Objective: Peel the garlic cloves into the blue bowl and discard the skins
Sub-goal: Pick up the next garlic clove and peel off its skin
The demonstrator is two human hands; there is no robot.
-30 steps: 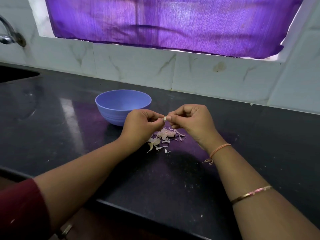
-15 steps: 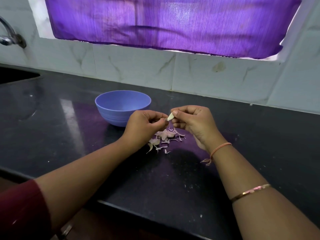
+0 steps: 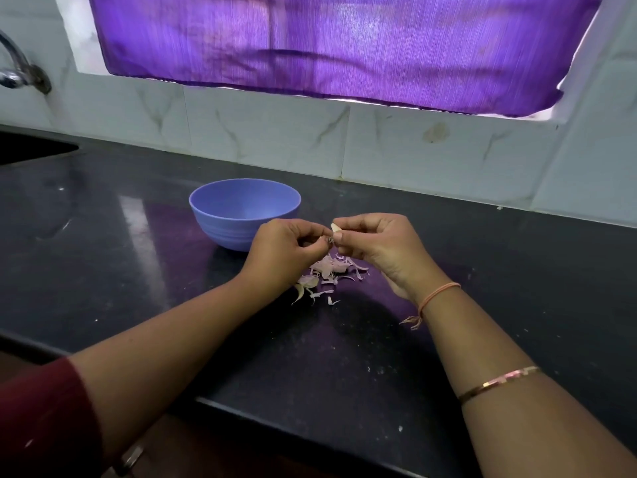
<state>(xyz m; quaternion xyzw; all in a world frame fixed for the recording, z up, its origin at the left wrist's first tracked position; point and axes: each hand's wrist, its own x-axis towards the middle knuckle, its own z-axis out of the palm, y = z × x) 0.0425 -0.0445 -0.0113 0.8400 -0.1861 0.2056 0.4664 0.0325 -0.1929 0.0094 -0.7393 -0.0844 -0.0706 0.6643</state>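
Right hand (image 3: 375, 246) is curled up, thumb and forefinger pinching a garlic clove (image 3: 336, 228), whose pale tip pokes up out of the grip. Left hand (image 3: 286, 250) is curled too, fingertips nipped on a tiny scrap (image 3: 330, 240) right under the clove. It's too small on my feed to say what it is.

Both hands hang over the table (image 3: 172, 305), just above a heap of skins (image 3: 327, 270), thin pinkish papery curls lying loose. The blue bowl (image 3: 241, 208) sits just behind the left hand, which covers part of its near wall. It's round, smooth plastic with faint ridges low down, and from my angle only the far inner wall shows.

The table is glossy black stone with white specks. Behind it there are pale marbled tiles (image 3: 275, 139) and a purple curtain (image 3: 344, 46) over the window. A metal tap (image 3: 20, 69) and the sink (image 3: 34, 150) edge are far left.
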